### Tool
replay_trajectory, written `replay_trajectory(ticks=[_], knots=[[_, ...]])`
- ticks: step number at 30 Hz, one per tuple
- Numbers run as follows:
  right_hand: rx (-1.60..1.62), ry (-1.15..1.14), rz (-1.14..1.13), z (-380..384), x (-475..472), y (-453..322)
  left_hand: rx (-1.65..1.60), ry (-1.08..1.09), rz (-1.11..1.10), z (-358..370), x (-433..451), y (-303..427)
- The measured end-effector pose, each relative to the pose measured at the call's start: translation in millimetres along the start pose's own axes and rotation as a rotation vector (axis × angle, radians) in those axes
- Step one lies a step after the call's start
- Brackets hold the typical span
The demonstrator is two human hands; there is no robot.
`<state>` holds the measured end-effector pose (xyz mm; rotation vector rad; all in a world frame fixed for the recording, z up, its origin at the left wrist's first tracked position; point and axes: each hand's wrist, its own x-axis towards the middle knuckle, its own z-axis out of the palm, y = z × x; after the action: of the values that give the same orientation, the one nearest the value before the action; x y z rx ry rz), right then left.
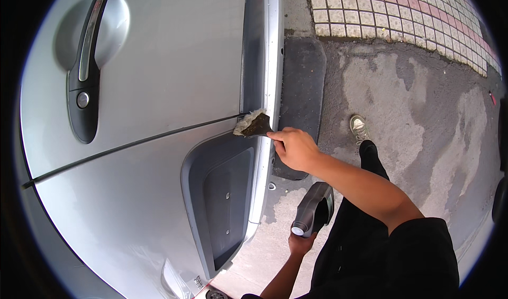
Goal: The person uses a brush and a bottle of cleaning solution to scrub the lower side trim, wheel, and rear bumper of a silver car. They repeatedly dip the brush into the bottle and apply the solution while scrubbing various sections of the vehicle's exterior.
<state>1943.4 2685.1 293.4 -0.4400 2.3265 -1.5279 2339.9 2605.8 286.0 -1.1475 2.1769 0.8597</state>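
My right hand (295, 148) grips the handle of a flat, dark brush (254, 125) with pale, matted bristles. Its bristles rest on the lower edge of a silver vehicle's side (166, 80), where the gap between two body panels meets dark grey trim. Lower in view, my left hand (302, 243) holds a dark plastic bottle (315, 205) near its neck, the pale cap facing the camera. Part of the bottle lies in deep shade. A recessed grey trim panel (228, 203) sits just below the brush on the vehicle.
A black door handle (87, 61) with bright trim and a round lock stands out at upper left. A dark flat step or strip (303, 80) runs beside the vehicle. Beyond lie patchy pavement (385, 96) and tiled paving (369, 13). My shoe (359, 128) is on the pavement.
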Motion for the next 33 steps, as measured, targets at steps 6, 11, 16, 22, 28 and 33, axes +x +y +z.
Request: replay_trajectory(ticks=[6,11,16,22,28,33], knots=[[0.486,0.31,0.169,-103,133,33,0.11,0.005,-0.101,-18,-4,-12],[1.023,0.294,0.453,-117,251,66,0.04,0.065,-0.141,-22,-15,-12],[0.898,0.263,0.337,-14,134,59,0.112,0.049,-0.293,-27,-18,9],[0.985,-0.174,0.511,33,-11,46,0.143,0.019,-0.309,-26,-20,59],[1.042,0.318,0.327,-45,176,109,0.087,0.023,-0.364,-21,-37,95],[1.192,0.312,0.375,-76,285,147,-0.068,0.04,-0.367,-4,-54,98]])
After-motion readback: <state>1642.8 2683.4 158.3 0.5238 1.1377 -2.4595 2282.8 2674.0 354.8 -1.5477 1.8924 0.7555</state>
